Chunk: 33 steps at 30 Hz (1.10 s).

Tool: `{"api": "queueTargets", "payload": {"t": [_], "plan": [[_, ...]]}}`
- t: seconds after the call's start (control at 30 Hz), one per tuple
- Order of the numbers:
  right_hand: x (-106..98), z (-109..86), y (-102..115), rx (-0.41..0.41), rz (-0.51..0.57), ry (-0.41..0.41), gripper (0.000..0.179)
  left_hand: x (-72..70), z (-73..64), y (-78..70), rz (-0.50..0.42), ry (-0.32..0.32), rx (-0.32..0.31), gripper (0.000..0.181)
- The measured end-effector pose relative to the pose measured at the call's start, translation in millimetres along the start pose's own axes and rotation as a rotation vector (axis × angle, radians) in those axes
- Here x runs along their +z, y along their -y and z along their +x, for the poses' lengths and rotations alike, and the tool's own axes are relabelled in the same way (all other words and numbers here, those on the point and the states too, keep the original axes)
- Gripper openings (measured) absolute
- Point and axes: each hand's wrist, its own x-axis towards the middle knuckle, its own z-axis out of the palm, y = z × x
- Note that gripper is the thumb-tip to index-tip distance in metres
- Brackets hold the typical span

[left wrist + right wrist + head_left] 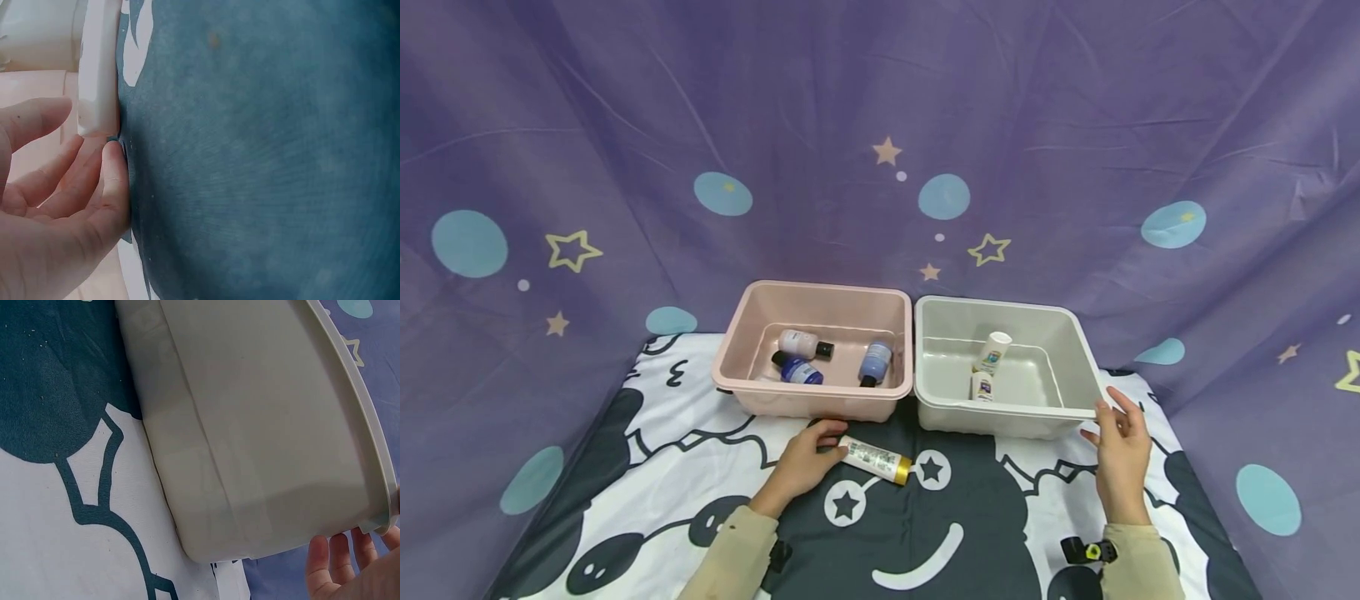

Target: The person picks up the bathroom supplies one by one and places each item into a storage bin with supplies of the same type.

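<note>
A white squeeze tube point(876, 460) with a gold cap lies on the dark part of the cloth, its cap pointing right. My left hand point(808, 458) is at the tube's left end, fingertips right at it; in the left wrist view the thumb and fingers are spread loosely around the end of the tube point(99, 69). At the right, my right hand point(1123, 454) grips the front right corner of the white bin point(1000, 421). In the right wrist view its fingertips point(319, 553) lie under the rim against the bin's wall point(269, 425).
A pink bin point(820, 404) stands left of the white one, holding a pale pink bottle point(800, 342), a dark blue bottle point(801, 371) and a light blue bottle point(876, 362). Two small white containers point(992, 352) lie in the white bin. Behind hangs a purple curtain point(820, 125).
</note>
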Motion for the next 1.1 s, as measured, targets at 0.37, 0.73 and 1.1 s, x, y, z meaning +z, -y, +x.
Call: {"api": "queueTargets", "payload": {"t": [0.37, 0.73, 1.1], "plan": [[-0.8, -0.8, 0.5, 0.018, 0.005, 0.003, 0.042, 0.9, 1.0, 1.5, 0.074, 0.037, 0.009, 0.040], [0.5, -0.9, 1.3, 0.013, -0.011, 0.005, 0.043, -0.5, -0.7, -3.1, 0.064, 0.050, 0.006, 0.043], [0.5, 0.0, 0.1, 0.010, -0.010, 0.010, 0.044, -5.5, -6.4, -7.2, 0.002, 0.071, 0.066, 0.048]]}}
